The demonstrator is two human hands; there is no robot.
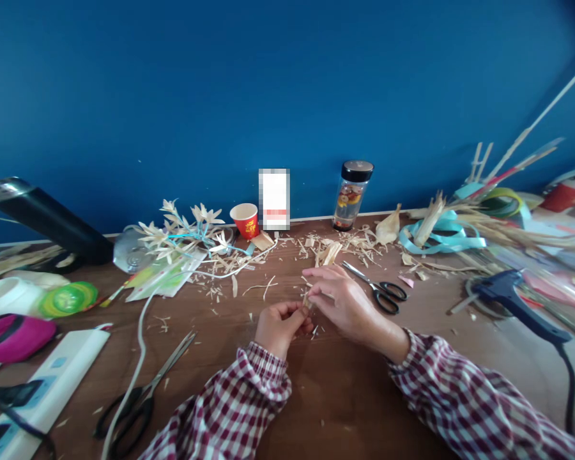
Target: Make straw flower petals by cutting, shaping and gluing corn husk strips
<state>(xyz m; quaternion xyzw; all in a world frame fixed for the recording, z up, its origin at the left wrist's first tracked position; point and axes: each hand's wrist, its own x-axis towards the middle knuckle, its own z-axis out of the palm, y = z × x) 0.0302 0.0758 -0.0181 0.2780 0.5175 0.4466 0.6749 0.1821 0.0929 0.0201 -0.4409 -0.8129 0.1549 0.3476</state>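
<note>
My left hand [282,323] is closed in a pinch on a small pale strip of dried husk [307,299] above the brown table. From the other side my right hand [339,300] meets it, thumb and forefinger pressed at the strip, the other fingers stretched forward. Most of the strip is hidden by the fingers. Just beyond the right hand lies a bunch of husk pieces [329,253]. Small black-handled scissors [386,294] rest to the right of that hand. Husk flowers on blue stems [191,231] stand at the back left.
Large scissors [146,396], a white cable [142,338] and a power strip [60,374] lie left. A red paper cup [246,222], a blurred-out phone-like screen [275,199] and a glass bottle [351,201] stand along the wall. A glue gun [522,300] and blue ribbon [443,233] lie right.
</note>
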